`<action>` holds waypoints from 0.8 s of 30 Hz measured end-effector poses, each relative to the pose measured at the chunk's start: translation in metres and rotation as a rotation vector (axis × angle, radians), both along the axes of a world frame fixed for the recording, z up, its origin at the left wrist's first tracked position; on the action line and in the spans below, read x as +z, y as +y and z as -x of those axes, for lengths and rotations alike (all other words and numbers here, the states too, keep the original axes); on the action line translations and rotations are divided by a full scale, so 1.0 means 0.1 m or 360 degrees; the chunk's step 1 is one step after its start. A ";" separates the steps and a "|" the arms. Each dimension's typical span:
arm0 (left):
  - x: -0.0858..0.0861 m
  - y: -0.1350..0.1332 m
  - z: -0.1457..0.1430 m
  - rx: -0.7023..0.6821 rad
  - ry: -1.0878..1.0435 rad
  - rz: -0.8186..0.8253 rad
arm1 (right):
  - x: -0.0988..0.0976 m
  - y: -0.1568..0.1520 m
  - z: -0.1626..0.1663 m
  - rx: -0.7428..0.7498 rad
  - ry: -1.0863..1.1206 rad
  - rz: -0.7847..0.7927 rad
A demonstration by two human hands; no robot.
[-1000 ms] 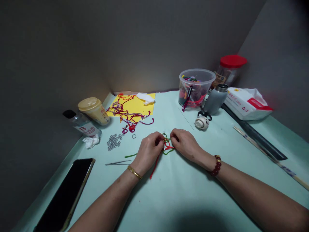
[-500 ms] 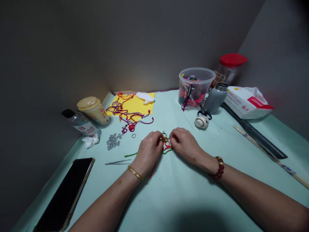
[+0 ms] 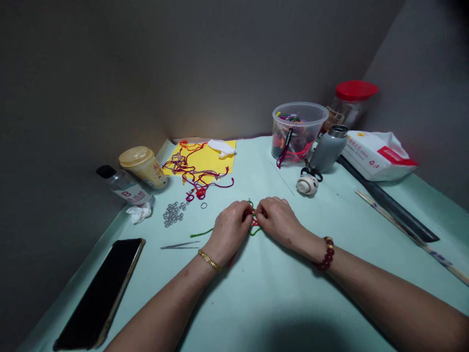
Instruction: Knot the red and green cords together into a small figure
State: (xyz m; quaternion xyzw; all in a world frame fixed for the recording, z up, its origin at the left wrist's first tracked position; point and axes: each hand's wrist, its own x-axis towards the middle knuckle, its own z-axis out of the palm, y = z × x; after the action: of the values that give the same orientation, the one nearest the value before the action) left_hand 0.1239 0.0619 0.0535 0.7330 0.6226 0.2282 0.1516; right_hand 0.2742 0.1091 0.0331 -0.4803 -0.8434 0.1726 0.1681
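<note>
Two bare forearms reach in from the near edge of a pale green desk, and the hands have drawn closer together near the desk's middle, so less of a small red and green cord knot shows between them. The left hand and the right hand both curl narrowly, palms down and wrists low, their fingertips closing on the knot from either side. A green cord end runs out to the left, and a red cord tail drops below the left hand. A gold bracelet circles the left wrist and a dark red beaded bracelet the right. To the left of the hands lie a scatter of small metal rings and a pair of tweezers. Toward the far edge, a yellow paper sheet carries tangled cords. A clear plastic tub stands near the far right corner, with scissors just in front. A black smartphone lies along the near left edge.
</note>
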 end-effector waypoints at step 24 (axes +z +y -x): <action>0.00 0.05 -0.05 0.0221 0.0167 0.0105 | -0.02 -0.01 -0.04 0.0021 0.0042 0.0023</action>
State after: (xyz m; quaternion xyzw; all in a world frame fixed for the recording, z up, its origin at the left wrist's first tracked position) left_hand 0.1287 0.0673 0.0539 0.6937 0.6861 0.1790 0.1266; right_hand 0.2779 0.1085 0.0311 -0.4736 -0.8430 0.1860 0.1746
